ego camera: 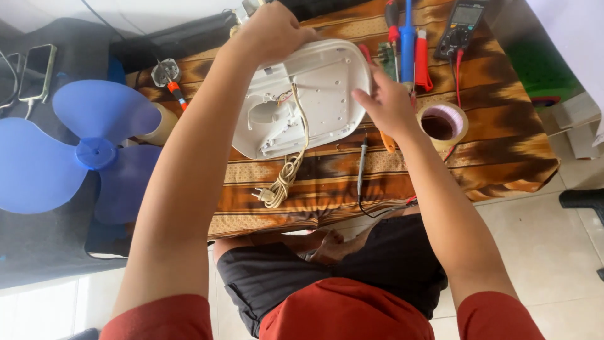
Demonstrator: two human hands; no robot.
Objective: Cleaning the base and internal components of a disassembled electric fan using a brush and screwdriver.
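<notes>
On the table, covered with a brown and orange patterned cloth (503, 145), lies a white oval plastic fan base (314, 94), turned underside up so its ribs, screw posts and thin inner wires show. Both hands grip it: the left hand (274, 28) clasps the far rim from above, fingers curled over the edge, and the right hand (387, 104) presses its spread fingers against the near right rim. A cream power cord (286, 173) runs out of the base's open underside and hangs in a tied bundle over the cloth, ending in a two-pin plug near the table's front edge. Just beside the right hand sits a roll of pale tape (443, 123), and a black probe lead (362, 167) lies below the base. Behind the right hand, a blue-handled soldering iron (408, 38), a red-handled tool (421, 60) and a small green circuit board (386, 58) lie close together; a dark multimeter (461, 26) rests at the far right corner. Well to the left, off the cloth, a blue three-bladed fan propeller (82, 154) lies on a dark surface, with a phone (36, 72) on a cable beyond it. An orange-handled screwdriver (177, 94) lies near the left forearm.
</notes>
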